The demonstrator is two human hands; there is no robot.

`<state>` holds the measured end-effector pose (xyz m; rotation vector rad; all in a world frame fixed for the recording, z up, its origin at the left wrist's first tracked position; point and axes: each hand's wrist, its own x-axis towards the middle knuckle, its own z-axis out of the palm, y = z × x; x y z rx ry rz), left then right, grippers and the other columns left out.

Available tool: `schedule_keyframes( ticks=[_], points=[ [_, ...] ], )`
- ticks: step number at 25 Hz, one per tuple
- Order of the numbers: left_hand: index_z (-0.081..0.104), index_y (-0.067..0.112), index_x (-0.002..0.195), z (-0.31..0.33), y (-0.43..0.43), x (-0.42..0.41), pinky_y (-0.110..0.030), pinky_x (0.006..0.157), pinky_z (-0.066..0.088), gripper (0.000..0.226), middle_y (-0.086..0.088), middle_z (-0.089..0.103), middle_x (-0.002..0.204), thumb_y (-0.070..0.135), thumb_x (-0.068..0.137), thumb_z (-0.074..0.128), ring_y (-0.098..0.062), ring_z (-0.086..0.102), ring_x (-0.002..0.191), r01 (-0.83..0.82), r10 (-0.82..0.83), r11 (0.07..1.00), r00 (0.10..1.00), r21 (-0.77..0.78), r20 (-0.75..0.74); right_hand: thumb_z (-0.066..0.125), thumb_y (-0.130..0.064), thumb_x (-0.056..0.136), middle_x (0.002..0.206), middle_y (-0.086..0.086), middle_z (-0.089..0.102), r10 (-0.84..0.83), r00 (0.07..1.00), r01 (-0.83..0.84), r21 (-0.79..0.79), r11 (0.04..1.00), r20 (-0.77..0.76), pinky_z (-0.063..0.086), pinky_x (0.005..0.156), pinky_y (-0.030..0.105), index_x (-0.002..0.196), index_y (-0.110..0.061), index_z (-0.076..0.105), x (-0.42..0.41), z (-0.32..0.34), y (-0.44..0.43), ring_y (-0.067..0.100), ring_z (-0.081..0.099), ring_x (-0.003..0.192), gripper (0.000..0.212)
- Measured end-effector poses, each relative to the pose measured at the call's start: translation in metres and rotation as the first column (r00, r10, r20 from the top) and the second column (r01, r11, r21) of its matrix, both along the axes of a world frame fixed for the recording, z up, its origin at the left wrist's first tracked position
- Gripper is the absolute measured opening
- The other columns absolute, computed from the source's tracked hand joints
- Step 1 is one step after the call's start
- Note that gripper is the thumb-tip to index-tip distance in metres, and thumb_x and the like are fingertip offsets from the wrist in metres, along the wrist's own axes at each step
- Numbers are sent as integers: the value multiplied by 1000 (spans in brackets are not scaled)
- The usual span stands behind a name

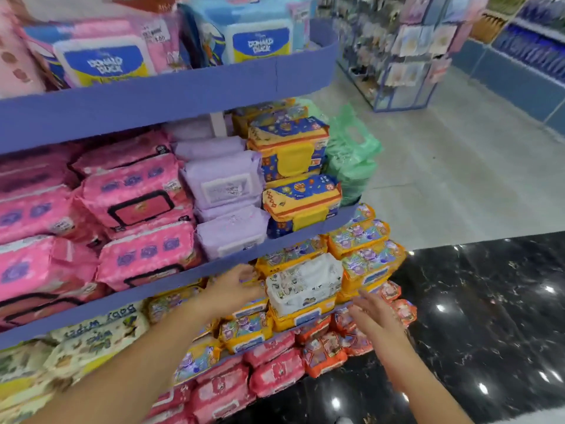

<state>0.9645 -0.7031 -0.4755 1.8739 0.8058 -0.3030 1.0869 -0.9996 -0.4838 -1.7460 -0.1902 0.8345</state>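
White pack (305, 283): between the 2 hands, long axis left to right, atop yellow packs (284, 324).
Left hand (235, 286): nearer, fingertips at its left end; pinching or only touching, impossible to tell.
Right hand (377, 315): fingers straight, spread, just short of its right end.

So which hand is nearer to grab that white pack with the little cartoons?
Probably the left hand: its fingers are right at the left end of the white pack. The right hand is open, lower down, in front of the orange packs, apart from it.
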Motion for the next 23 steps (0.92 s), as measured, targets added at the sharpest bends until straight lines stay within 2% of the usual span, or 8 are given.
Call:
schedule_keyframes(
  ticks=[2,6,9,13,16,18,20,23],
  points=[
    [31,19,158,-22,-11,29,-38,117,40,89,-1,34,164,44,86,76,-20,40,147,50,-45,997,995,60,-83,77,-59,76,135,-11,57,138,990,-135,-101,986,16,49,96,28,142,-35,42,47,-12,13,4,56,122,78],
    [23,21,160,-79,-27,83,-38,117,37,95,-3,23,166,48,86,77,-25,32,150,98,-62,984,972,150,-226,68,-53,86,149,-9,43,380,925,-365,-231,902,20,41,108,39,142,-42,35,110,-54,57,15,43,137,65],
    [25,22,155,-120,-37,119,-39,112,38,99,-2,27,157,52,78,80,-27,34,144,316,-207,902,914,293,-348,61,-57,89,158,-11,29,575,816,-509,-392,767,65,34,112,36,154,-37,25,136,-87,90,16,32,144,77],
    [31,17,154,-157,-44,134,-49,107,42,99,-7,32,150,34,69,80,-33,31,138,501,-256,733,830,461,-495,66,-50,86,162,-4,19,902,395,-580,-715,390,172,18,124,39,158,-25,17,153,-121,120,23,16,152,90],
    [69,7,129,-165,-47,135,-58,76,60,77,-18,67,122,21,55,83,-40,43,112,543,-224,554,827,630,-515,67,-32,86,162,3,15,975,120,-465,-857,223,188,11,125,45,157,-20,13,162,-140,136,31,14,151,90],
    [43,2,150,-167,-46,136,-61,99,49,71,-25,49,141,11,83,63,-45,39,127,539,-245,532,837,654,-490,67,-27,86,161,3,15,981,4,-380,-908,179,192,15,124,47,156,-22,12,174,-146,145,32,16,150,89],
    [15,8,158,-166,-42,135,-56,114,32,79,-20,30,154,5,91,56,-43,31,139,604,-273,560,781,567,-562,67,-28,84,160,1,16,985,-63,-341,-931,127,158,20,122,47,156,-22,14,181,-148,150,31,18,148,89],
    [19,12,155,-156,-36,132,-58,120,20,81,-16,27,157,9,87,61,-43,22,146,558,-266,516,826,650,-497,74,-36,76,156,3,31,972,-100,-374,-913,163,215,31,118,48,152,-17,31,184,-141,151,32,33,143,89]
  ],
)
